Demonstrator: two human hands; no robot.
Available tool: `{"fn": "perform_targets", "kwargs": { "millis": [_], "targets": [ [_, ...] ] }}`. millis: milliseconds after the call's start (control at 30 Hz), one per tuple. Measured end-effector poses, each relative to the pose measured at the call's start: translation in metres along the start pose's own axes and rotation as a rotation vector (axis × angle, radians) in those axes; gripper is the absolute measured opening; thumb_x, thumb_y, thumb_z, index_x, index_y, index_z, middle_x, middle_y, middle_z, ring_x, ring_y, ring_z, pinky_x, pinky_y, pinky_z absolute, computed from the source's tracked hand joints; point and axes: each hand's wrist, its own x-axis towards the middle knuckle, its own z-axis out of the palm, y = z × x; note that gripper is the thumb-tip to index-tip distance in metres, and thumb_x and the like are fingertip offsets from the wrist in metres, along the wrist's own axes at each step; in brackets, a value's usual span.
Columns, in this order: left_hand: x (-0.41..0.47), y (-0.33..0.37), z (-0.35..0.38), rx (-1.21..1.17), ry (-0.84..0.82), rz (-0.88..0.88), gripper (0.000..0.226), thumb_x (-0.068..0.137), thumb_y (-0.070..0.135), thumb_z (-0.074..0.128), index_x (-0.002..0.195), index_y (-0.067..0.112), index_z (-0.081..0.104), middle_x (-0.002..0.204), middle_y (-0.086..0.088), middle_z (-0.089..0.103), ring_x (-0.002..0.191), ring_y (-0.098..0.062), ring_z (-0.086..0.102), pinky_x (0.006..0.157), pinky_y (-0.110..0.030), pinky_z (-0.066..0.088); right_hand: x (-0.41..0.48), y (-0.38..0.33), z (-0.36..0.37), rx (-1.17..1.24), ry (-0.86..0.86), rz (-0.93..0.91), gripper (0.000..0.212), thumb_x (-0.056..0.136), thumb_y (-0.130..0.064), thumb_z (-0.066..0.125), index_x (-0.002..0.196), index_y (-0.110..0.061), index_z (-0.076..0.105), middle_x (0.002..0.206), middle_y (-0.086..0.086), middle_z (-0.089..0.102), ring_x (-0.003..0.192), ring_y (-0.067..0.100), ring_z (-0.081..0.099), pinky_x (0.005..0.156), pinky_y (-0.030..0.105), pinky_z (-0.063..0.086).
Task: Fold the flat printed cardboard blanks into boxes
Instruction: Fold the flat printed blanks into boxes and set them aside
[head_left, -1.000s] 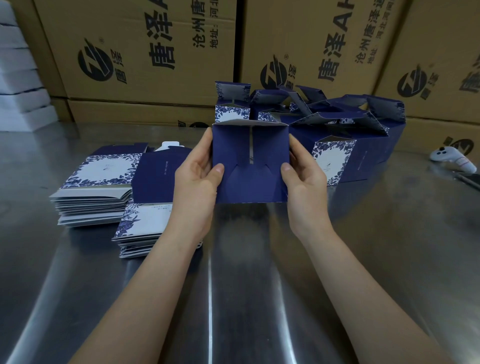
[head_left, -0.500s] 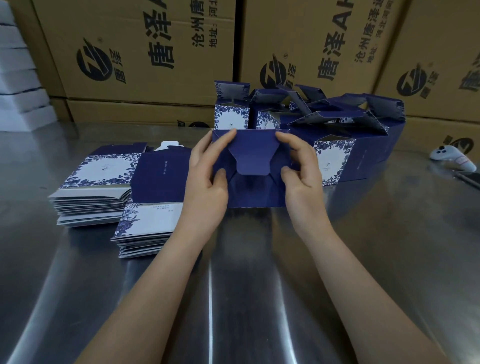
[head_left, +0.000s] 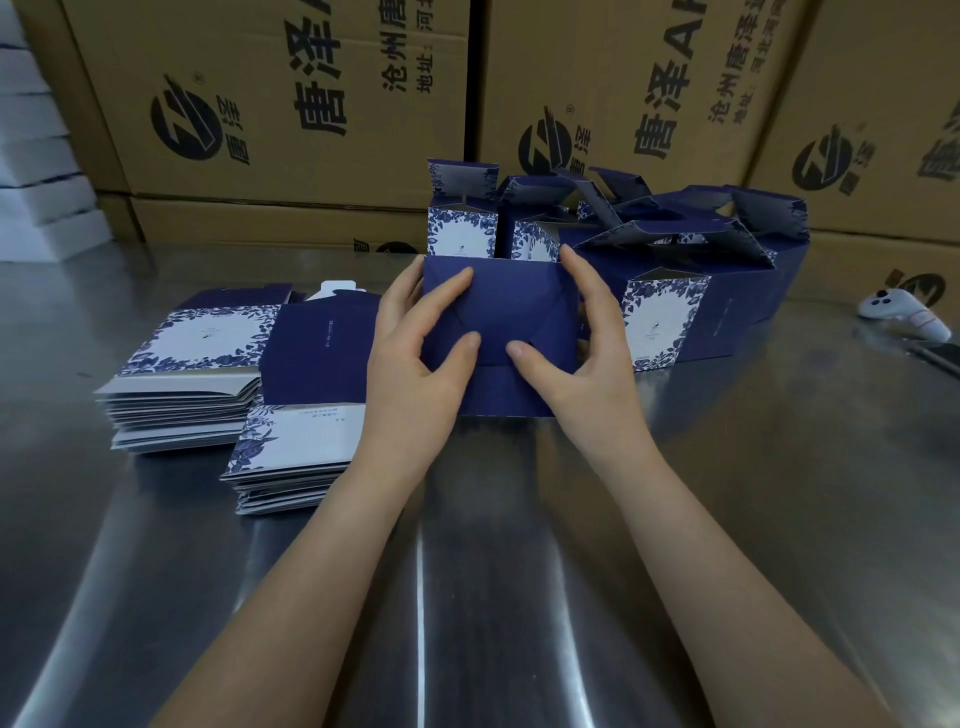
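Box in hand (head_left: 501, 306): report location. (Checker)

Held low over the steel table (head_left: 519, 571), straight ahead, just in front of the finished boxes (head_left: 660, 312) and to the right of the flat blanks (head_left: 192, 338). Whether its lower edge touches the table cannot be told. (Operator)

Hand state? (Checker)

Left hand (head_left: 410, 353) grips the left side, with the index finger and thumb pressed on the dark blue face. Right hand (head_left: 582, 358) grips the right side, with the fingers over the far edge and the thumb pressed near the centre. Neither hand is free. (Operator)

Change over the last second? (Checker)

One second ago the facing end was open: two side flaps were folded in, with a slit showing between them. Half a second ago the tongue flap was swinging down over them. Now the flaps lie flush and overlapped, with no gap visible. (Operator)

Consequence for the task? (Checker)

Judgement: the base of this unit is closed, and the thumbs appear to be seating the last flap. Remaining for this unit: turn upright and place with the finished group. Two stacks of blanks remain, so the task is far from complete. Caution: if released before the tongue seats, the base may spring open. (Operator)
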Motion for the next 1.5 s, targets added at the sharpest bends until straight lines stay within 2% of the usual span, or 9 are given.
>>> {"fn": "perform_targets", "kwargs": {
  "millis": [167, 233, 367, 500, 633, 867, 1133, 1400, 1500],
  "targets": [
    [0.0002, -0.002, 0.0005, 0.04, 0.057, 0.007, 0.065, 0.09, 0.001, 0.064, 0.144, 0.03, 0.042, 0.152, 0.009, 0.036, 0.139, 0.003, 0.031, 0.117, -0.031, 0.031, 0.0002, -0.0006, 0.0018, -0.046, -0.001, -0.001, 0.082, 0.082, -0.019, 0.072, 0.149, -0.033, 0.028, 0.148, -0.019, 0.032, 0.142, 0.008, 0.028, 0.112, 0.047, 0.034],
    [-0.0003, -0.0018, 0.0006, 0.052, 0.066, 0.012, 0.072, 0.089, 0.002, 0.064, 0.148, 0.031, 0.035, 0.152, 0.011, 0.037, 0.139, 0.002, 0.031, 0.117, -0.035, 0.032, 0.0006, -0.0005, 0.0022, -0.049, 0.006, 0.002, 0.086, 0.082, -0.017, 0.074, 0.151, -0.032, 0.025, 0.148, -0.018, 0.032, 0.142, 0.009, 0.027, 0.113, 0.047, 0.034],
    [-0.0016, -0.0033, 0.0017, 0.092, 0.07, 0.013, 0.077, 0.09, 0.008, 0.066, 0.151, 0.035, 0.028, 0.148, 0.014, 0.036, 0.135, 0.006, 0.031, 0.116, -0.031, 0.032, 0.0015, -0.0001, 0.0027, -0.076, 0.026, 0.013, 0.092, 0.081, -0.016, 0.076, 0.152, -0.029, 0.021, 0.144, -0.018, 0.031, 0.142, 0.009, 0.026, 0.114, 0.045, 0.033],
    [-0.0004, -0.0037, 0.0023, 0.061, 0.088, 0.009, 0.071, 0.086, 0.005, 0.069, 0.145, 0.028, 0.038, 0.136, 0.02, 0.04, 0.133, 0.0, 0.039, 0.113, -0.033, 0.038, 0.0017, 0.0, 0.003, -0.108, 0.047, -0.009, 0.086, 0.078, -0.016, 0.077, 0.147, -0.032, 0.029, 0.139, -0.026, 0.032, 0.135, 0.005, 0.033, 0.111, 0.04, 0.037],
    [-0.0004, -0.0042, 0.0029, 0.076, 0.118, 0.05, 0.067, 0.082, 0.002, 0.072, 0.138, 0.022, 0.042, 0.132, 0.016, 0.045, 0.122, 0.014, 0.04, 0.106, -0.018, 0.04, 0.0009, 0.0, 0.004, -0.152, 0.077, -0.071, 0.08, 0.076, -0.015, 0.078, 0.142, -0.028, 0.035, 0.139, -0.016, 0.037, 0.129, 0.012, 0.04, 0.104, 0.042, 0.044],
    [-0.0004, -0.0052, 0.0037, 0.131, 0.164, 0.116, 0.063, 0.079, 0.003, 0.075, 0.132, 0.018, 0.045, 0.126, 0.014, 0.044, 0.117, 0.009, 0.042, 0.103, -0.021, 0.042, -0.0001, 0.0016, 0.0061, -0.21, 0.145, -0.157, 0.073, 0.071, -0.014, 0.081, 0.134, -0.018, 0.043, 0.132, -0.006, 0.041, 0.119, 0.02, 0.046, 0.095, 0.043, 0.047],
    [-0.0005, -0.0057, 0.0048, 0.165, 0.197, 0.139, 0.06, 0.076, 0.003, 0.077, 0.127, 0.015, 0.047, 0.122, 0.011, 0.044, 0.11, 0.0, 0.044, 0.097, -0.024, 0.044, -0.0003, 0.0014, 0.0087, -0.231, 0.201, -0.203, 0.069, 0.069, -0.01, 0.082, 0.127, -0.01, 0.046, 0.122, -0.007, 0.038, 0.117, 0.022, 0.046, 0.093, 0.047, 0.047],
    [-0.0008, -0.0065, 0.0055, 0.184, 0.216, 0.166, 0.059, 0.076, 0.003, 0.077, 0.126, 0.013, 0.048, 0.12, 0.011, 0.043, 0.107, 0.003, 0.043, 0.094, -0.02, 0.044, -0.0005, 0.0013, 0.0092, -0.249, 0.226, -0.208, 0.065, 0.068, -0.008, 0.082, 0.124, -0.008, 0.048, 0.119, -0.003, 0.038, 0.109, 0.01, 0.04, 0.092, 0.034, 0.045],
    [-0.0008, -0.0062, 0.0054, 0.18, 0.222, 0.163, 0.059, 0.076, 0.004, 0.077, 0.126, 0.014, 0.047, 0.119, 0.013, 0.042, 0.107, 0.009, 0.042, 0.095, -0.018, 0.043, -0.0007, 0.0003, 0.009, -0.246, 0.218, -0.205, 0.066, 0.069, -0.009, 0.082, 0.124, -0.008, 0.047, 0.12, -0.003, 0.037, 0.11, 0.011, 0.041, 0.093, 0.036, 0.045]
  ]
}}
